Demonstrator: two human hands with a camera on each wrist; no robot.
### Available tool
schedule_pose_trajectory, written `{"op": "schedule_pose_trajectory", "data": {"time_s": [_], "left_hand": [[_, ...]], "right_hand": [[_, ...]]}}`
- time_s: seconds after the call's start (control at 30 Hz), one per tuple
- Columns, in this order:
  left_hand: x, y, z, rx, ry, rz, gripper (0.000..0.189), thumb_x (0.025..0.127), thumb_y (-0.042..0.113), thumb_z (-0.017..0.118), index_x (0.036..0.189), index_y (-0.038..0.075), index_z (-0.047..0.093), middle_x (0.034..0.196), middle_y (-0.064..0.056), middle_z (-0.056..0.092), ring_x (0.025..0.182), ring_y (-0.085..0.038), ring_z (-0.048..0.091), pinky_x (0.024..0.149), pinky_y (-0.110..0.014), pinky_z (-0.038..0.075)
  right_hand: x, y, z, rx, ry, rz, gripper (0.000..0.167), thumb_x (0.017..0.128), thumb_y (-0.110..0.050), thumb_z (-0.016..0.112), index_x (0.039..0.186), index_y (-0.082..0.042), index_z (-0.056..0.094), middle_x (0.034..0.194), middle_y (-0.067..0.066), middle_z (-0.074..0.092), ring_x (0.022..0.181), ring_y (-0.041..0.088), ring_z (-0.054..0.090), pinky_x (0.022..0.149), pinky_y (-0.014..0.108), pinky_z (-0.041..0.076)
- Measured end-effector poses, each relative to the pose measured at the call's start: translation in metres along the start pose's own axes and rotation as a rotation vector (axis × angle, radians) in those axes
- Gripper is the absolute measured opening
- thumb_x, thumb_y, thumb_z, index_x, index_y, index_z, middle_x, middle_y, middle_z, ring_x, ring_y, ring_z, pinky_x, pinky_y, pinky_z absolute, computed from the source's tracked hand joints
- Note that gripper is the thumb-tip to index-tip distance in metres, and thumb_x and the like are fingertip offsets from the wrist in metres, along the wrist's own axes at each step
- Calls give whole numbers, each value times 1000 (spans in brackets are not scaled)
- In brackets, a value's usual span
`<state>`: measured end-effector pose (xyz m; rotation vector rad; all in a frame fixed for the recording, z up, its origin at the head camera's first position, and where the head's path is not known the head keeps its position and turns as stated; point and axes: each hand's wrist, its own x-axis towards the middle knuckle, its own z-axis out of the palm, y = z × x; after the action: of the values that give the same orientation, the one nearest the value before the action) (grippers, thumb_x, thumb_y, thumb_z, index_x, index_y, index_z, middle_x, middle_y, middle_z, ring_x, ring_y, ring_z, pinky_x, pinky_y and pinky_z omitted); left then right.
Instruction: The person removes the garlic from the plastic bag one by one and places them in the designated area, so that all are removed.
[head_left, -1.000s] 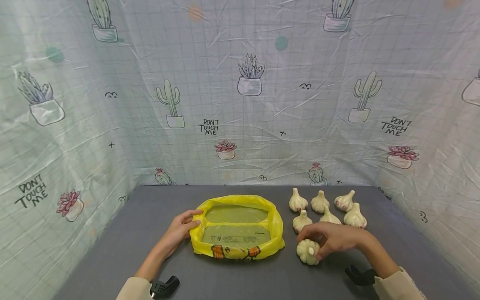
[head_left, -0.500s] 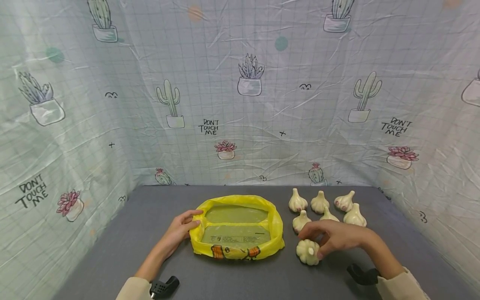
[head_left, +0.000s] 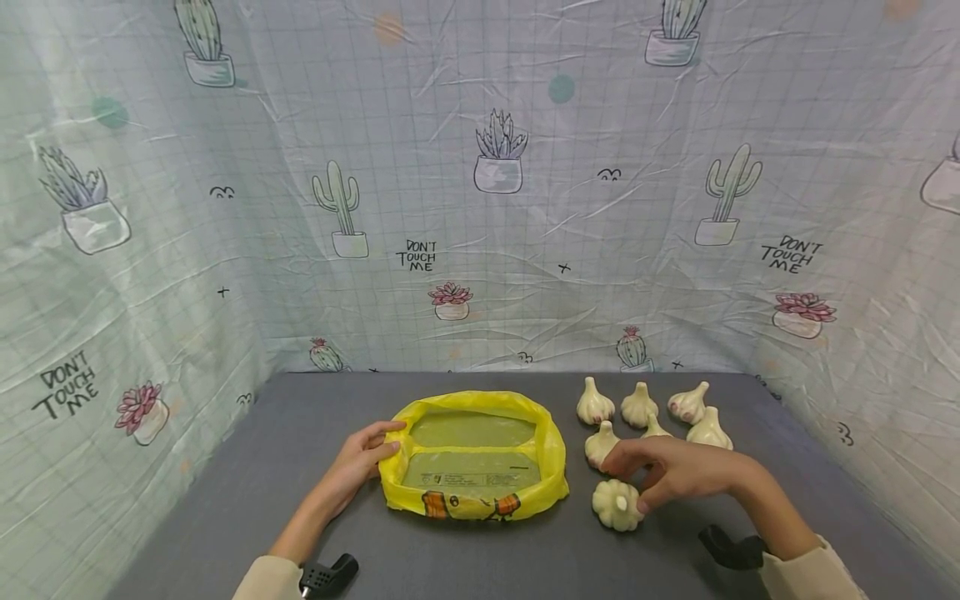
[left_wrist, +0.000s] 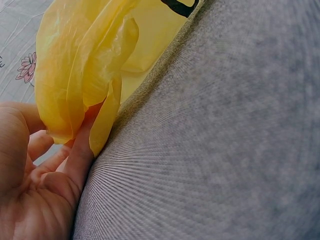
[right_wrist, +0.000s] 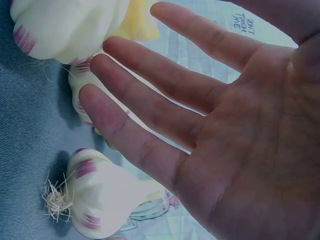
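Observation:
A yellow plastic bag with an orange cartoon print stands on the dark grey table, its mouth spread wide. My left hand holds the bag's left rim; the left wrist view has yellow film between thumb and fingers. Over on the right, my right hand hovers beside a garlic bulb that sits stem up. In the right wrist view this hand's fingers are nearly straight and grip nothing. Whether the thumb touches the bulb is unclear. Behind the right hand, another garlic bulb is partly hidden.
Several more garlic bulbs stand at the back right, among them one bulb nearest the bag and one bulb farthest right. A cactus-print sheet walls the grey table at the back and sides.
My right hand has shifted slightly right and its fingers have eased away from the front garlic bulb, which stays in place. The left hand and the bag look unmoved.

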<state>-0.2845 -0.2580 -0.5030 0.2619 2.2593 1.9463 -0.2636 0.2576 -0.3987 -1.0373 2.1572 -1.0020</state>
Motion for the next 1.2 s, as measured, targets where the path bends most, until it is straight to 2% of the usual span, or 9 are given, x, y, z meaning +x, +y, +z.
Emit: {"op": "schedule_pose_trajectory", "data": {"time_s": [0.13, 0.37, 0.6, 0.83, 1.03, 1.2], "left_hand": [[0, 0, 1, -1, 3, 0, 48, 108, 21, 56, 152, 3, 46, 144, -25, 59, 111, -22, 69, 87, -35, 61], [0, -1, -1, 1, 1, 5, 50, 107, 22, 57, 152, 3, 46, 145, -26, 57, 111, -22, 69, 87, -35, 61], [0, -1, -1, 0, 6, 0, 49, 107, 22, 57, 152, 3, 47, 146, -25, 58, 109, -20, 70, 86, -35, 61], [1, 1, -1, -4, 18, -3, 49, 107, 23, 58, 151, 3, 48, 145, -25, 58, 109, -17, 70, 86, -34, 61], [0, 0, 0, -5, 9, -12, 50, 107, 23, 57, 152, 4, 46, 147, -25, 57, 112, -20, 69, 88, -35, 61], [0, -2, 1, -8, 15, -15, 50, 107, 23, 58, 152, 3, 47, 146, -25, 58, 111, -22, 69, 87, -36, 61]], "right_hand": [[-2, -2, -1, 3, -1, -3, 55, 93, -19, 76, 140, 2, 56, 142, 32, 55, 125, 24, 62, 94, 38, 58], [-4, -5, -2, 13, -1, 5, 53, 94, -18, 75, 139, 2, 56, 142, 33, 54, 127, 35, 60, 93, 36, 58], [-5, -4, -2, 16, 0, -5, 53, 94, -17, 75, 140, 2, 56, 142, 34, 54, 127, 29, 61, 92, 35, 57], [-6, -3, -3, -8, 6, -14, 51, 95, -18, 75, 139, 1, 57, 141, 32, 56, 126, 30, 62, 92, 35, 58], [-7, -4, -2, -8, 10, -14, 51, 95, -17, 75, 139, 1, 57, 140, 32, 56, 126, 31, 62, 92, 38, 58], [-8, -4, -3, 9, 4, -7, 50, 96, -16, 73, 140, 0, 56, 141, 31, 56, 125, 26, 62, 92, 33, 57]]}}
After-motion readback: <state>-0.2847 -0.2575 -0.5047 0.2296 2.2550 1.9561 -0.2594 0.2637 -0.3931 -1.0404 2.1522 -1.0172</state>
